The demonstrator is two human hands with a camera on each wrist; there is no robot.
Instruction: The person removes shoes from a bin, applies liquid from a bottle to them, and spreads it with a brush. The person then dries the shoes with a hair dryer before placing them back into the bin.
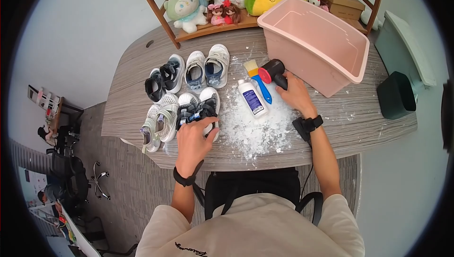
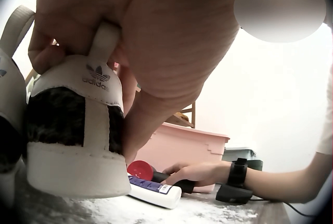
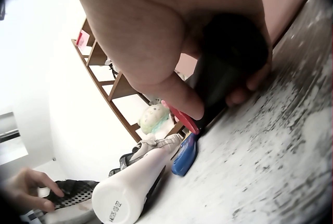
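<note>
Head view: A pink bin [image 1: 302,65] stands toward the back right of a gray wood-grain worktop [image 1: 127,101], its inner walls in sight. A dark green bin [image 1: 396,96] sits by the right edge, beside a gray-green tub [image 1: 405,49]. A white bottle [image 1: 253,98] lies near the center, contents hidden, by a blue-handled brush [image 1: 264,89]. White flakes [image 1: 250,139] litter the worktop toward its front edge. Shoes fill the left half; near the front edge, the left hand [image 1: 193,143] holds a black-and-white shoe [image 1: 208,98]. The right hand [image 1: 298,97] grasps a black-and-red device [image 1: 272,71] beside the pink bin. Plush toys crowd a wooden shelf [image 1: 250,21] behind; an office chair [image 1: 71,167] stands at left.

Left wrist view: Fingers and thumb clamp the shoe's heel.

Right wrist view: Fingers wrap the device's dark handle; the bottle's printed base faces out.
</note>
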